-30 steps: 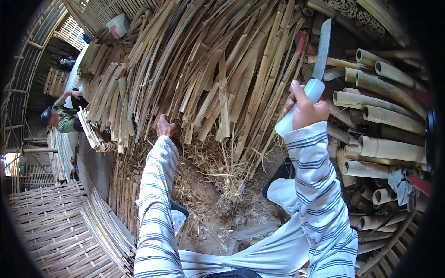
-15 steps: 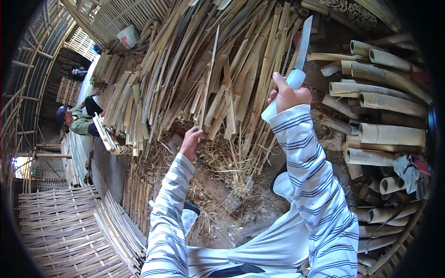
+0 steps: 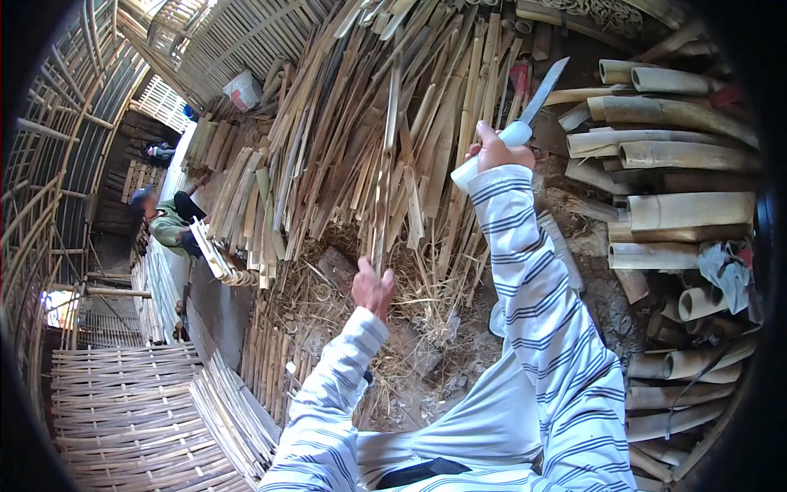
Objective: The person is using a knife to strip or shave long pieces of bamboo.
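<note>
My right hand (image 3: 502, 151) is closed round the thick white handle of a long knife (image 3: 544, 88). Its blade points away and to the right, above the floor beside the split bamboo. Near the middle, my left hand (image 3: 374, 287) grips the near end of a long bamboo strip (image 3: 388, 156). The strip runs away from me over a big heap of split bamboo strips (image 3: 328, 123). Part of my left fingers is hidden behind the back of the hand.
Cut bamboo halves (image 3: 689, 156) lie stacked on the right, with a grey cloth (image 3: 725, 275) on them. Shavings (image 3: 434, 312) litter the floor before me. At the left, a person (image 3: 168, 221) sits near bamboo bundles. A woven bamboo panel (image 3: 123, 410) lies lower left.
My left hand has moved right and nearer to me with the strip, which now shows a broader face. The knife has tilted further right as my right hand shifted slightly left.
</note>
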Tool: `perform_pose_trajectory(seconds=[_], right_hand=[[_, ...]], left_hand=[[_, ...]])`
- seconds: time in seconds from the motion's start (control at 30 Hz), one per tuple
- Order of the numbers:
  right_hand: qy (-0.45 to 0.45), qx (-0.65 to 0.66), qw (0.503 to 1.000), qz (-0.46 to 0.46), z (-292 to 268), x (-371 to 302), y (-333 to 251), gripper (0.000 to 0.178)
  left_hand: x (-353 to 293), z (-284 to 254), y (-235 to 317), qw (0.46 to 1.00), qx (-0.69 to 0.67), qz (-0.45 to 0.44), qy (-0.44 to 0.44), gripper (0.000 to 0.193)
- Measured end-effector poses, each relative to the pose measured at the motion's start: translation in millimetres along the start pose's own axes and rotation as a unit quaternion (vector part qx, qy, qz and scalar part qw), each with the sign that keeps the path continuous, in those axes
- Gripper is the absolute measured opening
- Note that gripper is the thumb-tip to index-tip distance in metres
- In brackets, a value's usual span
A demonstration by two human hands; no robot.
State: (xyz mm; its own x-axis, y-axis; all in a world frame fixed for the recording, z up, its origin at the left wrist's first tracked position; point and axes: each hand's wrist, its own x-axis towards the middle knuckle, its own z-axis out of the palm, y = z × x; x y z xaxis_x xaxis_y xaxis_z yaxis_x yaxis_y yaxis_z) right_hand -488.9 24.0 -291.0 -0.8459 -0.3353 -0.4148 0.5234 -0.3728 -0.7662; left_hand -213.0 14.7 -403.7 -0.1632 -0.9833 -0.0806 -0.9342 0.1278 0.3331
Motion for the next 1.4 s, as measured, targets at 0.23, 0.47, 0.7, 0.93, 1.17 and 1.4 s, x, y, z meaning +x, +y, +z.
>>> perform_pose_trajectory(seconds=[0.23,0.47,0.7,0.93,1.17,1.4], right_hand=[[0.023,-0.033,0.998,0.039,-12.2,5.4,-11.7,0.021],[-0.005,-0.035,0.998,0.048,-14.8,7.9,-4.2,0.026],[-0.082,0.021,0.989,0.119,-32.2,42.2,21.3,0.024],[-0.131,-0.065,0.983,0.109,-43.5,59.0,38.8,0.028],[-0.105,-0.107,0.986,0.074,-39.5,118.4,59.8,0.023],[-0.119,-0.127,0.98,0.099,-11.6,5.1,88.1,0.021]], left_hand=[[-106.5,-59.8,-106.8,0.986,0.103,-0.026,0.128,0.037],[-186.2,-150.0,-173.8,0.98,0.152,0.006,0.13,0.036],[-246.1,-200.8,-205.5,0.977,0.152,-0.015,0.147,0.029],[-312.7,-287.0,-234.2,0.963,0.203,-0.06,0.17,0.032],[-344.7,-433.0,-197.2,0.946,0.259,-0.004,0.195,0.026],[-375.5,-530.0,-155.9,0.947,0.289,0.007,0.137,0.034]])
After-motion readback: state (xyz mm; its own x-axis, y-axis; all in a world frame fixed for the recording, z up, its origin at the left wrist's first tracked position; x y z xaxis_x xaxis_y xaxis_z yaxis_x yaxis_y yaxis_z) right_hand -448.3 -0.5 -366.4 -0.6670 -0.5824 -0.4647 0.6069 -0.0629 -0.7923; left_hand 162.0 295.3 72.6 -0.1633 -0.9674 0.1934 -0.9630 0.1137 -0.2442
